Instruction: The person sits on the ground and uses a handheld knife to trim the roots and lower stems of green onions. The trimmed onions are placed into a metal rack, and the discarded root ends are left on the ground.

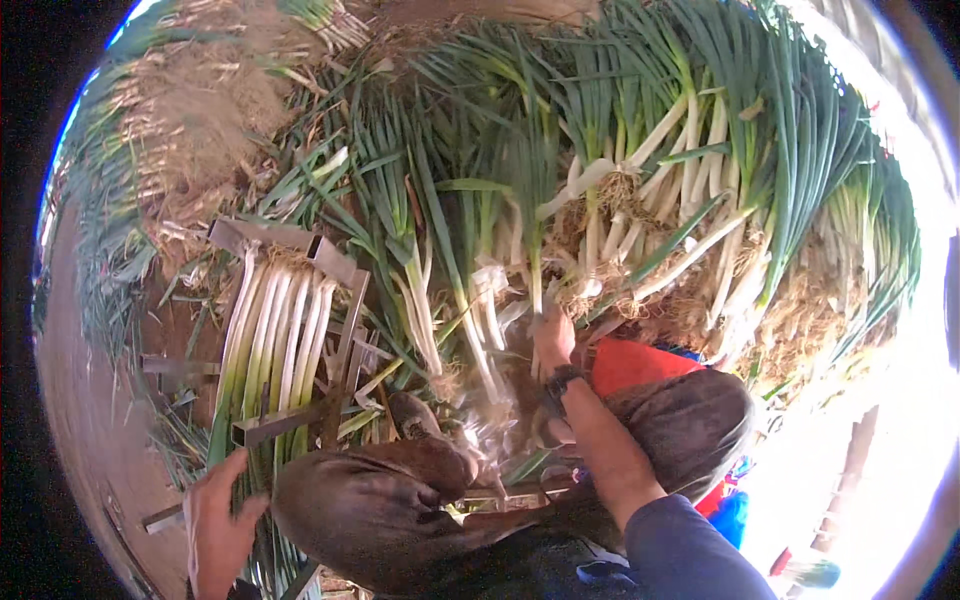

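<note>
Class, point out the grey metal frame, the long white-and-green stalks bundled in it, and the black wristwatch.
Grey metal frame (pixel 285 423): head view, lower crossbar.
Long white-and-green stalks (pixel 275 335): head view, their pale shafts.
Black wristwatch (pixel 565 377): head view, upper side.

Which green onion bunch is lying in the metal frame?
The bunch just beyond the left hand: only it lies within the metal frame; the other green onions lie outside it.

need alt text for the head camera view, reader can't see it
A person's right hand is at the white end of a long green onion, while the open left hand is near a bundle lined up in a metal frame. More green onions lie heaped beyond the bent knees.
</note>
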